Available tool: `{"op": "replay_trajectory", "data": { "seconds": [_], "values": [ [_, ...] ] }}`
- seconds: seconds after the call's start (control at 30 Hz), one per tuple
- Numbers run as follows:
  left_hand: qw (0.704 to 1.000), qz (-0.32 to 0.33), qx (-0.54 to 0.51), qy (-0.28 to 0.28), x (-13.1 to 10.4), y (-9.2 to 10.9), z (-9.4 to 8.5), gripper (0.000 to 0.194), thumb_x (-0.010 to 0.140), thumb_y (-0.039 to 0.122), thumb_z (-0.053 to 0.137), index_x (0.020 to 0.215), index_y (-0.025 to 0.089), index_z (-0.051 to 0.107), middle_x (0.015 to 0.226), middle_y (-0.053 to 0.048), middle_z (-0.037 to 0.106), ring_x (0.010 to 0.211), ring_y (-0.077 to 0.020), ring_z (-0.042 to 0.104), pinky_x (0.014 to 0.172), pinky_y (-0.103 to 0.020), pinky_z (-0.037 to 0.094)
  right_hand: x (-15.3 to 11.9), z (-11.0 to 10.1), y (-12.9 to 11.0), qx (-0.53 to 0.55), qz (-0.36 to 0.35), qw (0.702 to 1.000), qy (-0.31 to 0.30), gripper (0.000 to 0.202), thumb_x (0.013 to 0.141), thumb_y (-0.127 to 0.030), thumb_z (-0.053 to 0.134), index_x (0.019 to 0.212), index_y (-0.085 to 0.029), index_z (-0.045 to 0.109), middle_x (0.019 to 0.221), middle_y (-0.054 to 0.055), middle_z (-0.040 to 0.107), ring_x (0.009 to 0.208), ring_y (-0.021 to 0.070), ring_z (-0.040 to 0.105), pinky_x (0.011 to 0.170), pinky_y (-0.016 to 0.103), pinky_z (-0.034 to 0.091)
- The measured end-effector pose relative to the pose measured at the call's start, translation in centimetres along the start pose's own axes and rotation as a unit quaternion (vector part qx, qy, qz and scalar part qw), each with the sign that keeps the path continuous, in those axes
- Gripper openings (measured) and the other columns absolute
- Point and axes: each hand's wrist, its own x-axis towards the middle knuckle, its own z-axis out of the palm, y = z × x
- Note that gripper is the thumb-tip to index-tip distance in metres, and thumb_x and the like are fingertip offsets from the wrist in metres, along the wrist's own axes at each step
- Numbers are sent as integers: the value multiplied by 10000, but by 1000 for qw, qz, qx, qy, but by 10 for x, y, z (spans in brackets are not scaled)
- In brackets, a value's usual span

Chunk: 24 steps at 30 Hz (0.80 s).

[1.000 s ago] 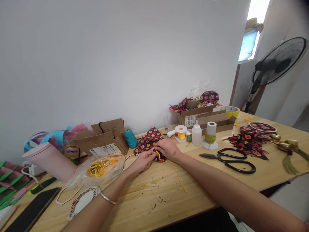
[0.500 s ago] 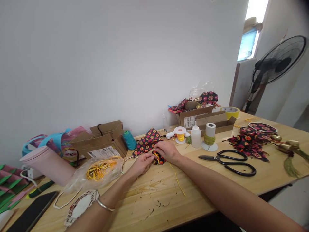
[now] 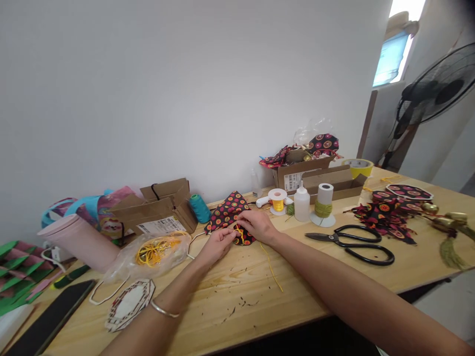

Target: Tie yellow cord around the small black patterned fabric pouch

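My left hand [image 3: 219, 243] is closed in a pinch at the edge of a dark patterned fabric piece [image 3: 245, 239], on the yellow cord [image 3: 240, 232] that crosses it. From above, my right hand [image 3: 257, 225] reaches over the same piece, its fingertips pinched on the cord close to the left fingers. A loose end of the yellow cord trails toward me over the wooden table. Behind both hands lies a larger patterned cloth [image 3: 229, 211] with red and yellow round prints. My fingers hide the exact spot where the cord meets the fabric.
Black-handled scissors [image 3: 345, 242] lie to the right, near a white squeeze bottle [image 3: 302, 203] and a spool of green cord [image 3: 323, 210]. Left are a plastic bag of yellow cord [image 3: 152, 253], a teal thread cone [image 3: 200, 209] and a phone [image 3: 52, 316]. Patterned pieces with bells [image 3: 430, 207] lie far right.
The view has shifted slightly, so the table's things appear a little displaced. Both hands stay at the patterned piece and the yellow cord, with only small finger movement.
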Motion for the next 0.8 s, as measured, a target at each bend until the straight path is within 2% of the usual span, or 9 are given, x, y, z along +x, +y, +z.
{"op": "replay_trajectory", "data": {
  "seconds": [0.37,0.57,0.8],
  "values": [
    [999,6,32,8,2,1,5,329,622,450,608,684,133,543,289,150,278,243,-7,169,299,-179,50,-10,-9,-2,-8,25,1000,7,119,791,-259,489,824,-198,585,721,-6,624,636,109,526,522,201,298],
    [998,24,46,24,1,-4,3,233,753,356,524,739,125,549,329,152,287,234,-3,173,274,-164,89,-11,-8,-2,-7,25,1000,-7,125,788,-273,491,821,-202,589,718,-7,627,641,111,531,518,199,298],
    [996,46,67,42,0,-9,2,170,795,262,492,723,121,551,381,134,330,256,-6,217,270,-152,143,-11,-7,-5,-2,26,999,-22,124,782,-264,493,813,-202,596,713,0,630,641,118,537,519,202,303]
  ]
}}
